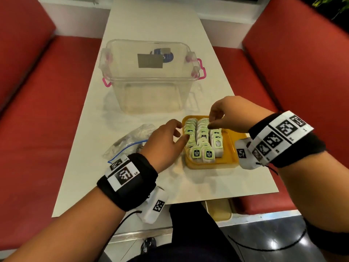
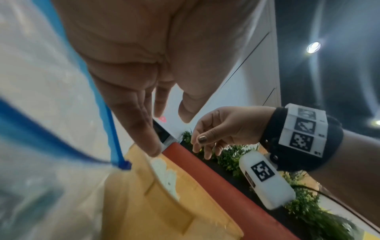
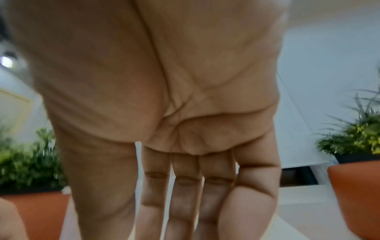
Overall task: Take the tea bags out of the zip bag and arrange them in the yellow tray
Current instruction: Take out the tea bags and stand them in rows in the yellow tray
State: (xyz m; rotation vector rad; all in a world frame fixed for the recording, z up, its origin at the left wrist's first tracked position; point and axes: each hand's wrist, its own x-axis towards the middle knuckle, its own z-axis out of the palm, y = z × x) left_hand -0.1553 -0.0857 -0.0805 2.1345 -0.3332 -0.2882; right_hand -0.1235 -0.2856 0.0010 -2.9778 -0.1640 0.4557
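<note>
The yellow tray [image 1: 229,148] sits on the white table and holds three rows of tea bags [image 1: 203,137] with green tags. My left hand [image 1: 179,132] is at the tray's left side with relaxed fingers, and one fingertip touches the left row. My right hand [image 1: 212,121] hovers over the far end of the middle row, fingers pointing down onto the bag tops, nothing pinched that I can see. The clear zip bag [image 1: 130,140] with its blue seal lies crumpled to the left; its contents are unclear. The left wrist view shows the left hand [image 2: 156,113], tray [image 2: 164,203], zip bag [image 2: 41,113] and right hand [image 2: 203,146].
A clear plastic box [image 1: 149,76] with pink latches stands behind the tray and bag. Red benches [image 1: 47,91] run along both sides of the narrow table [image 1: 132,182]. The table's near edge lies just below my wrists.
</note>
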